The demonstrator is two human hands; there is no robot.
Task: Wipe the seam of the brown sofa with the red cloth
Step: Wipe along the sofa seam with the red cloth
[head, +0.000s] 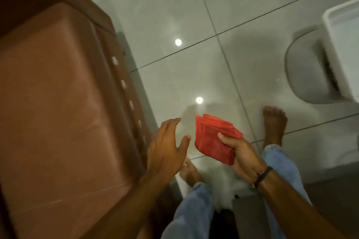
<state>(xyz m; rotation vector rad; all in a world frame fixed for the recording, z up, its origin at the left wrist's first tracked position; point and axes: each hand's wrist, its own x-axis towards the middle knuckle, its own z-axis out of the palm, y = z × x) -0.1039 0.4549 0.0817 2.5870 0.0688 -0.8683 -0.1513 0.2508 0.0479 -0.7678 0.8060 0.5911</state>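
The brown sofa (58, 93) fills the left side of the head view, its cushion edge and a seam running down beside a row of pale studs. A folded red cloth (213, 141) is held above the floor, and my right hand (240, 155) grips it from below with the thumb on top. My left hand (165, 149) hovers with its fingers spread, just right of the sofa's edge and a short gap left of the cloth, holding nothing.
Glossy grey floor tiles (194, 15) with dark grout lines lie ahead. A white table or stand with a rounded base (307, 72) sits at the right. My bare feet (274, 124) and jeans legs are below the hands.
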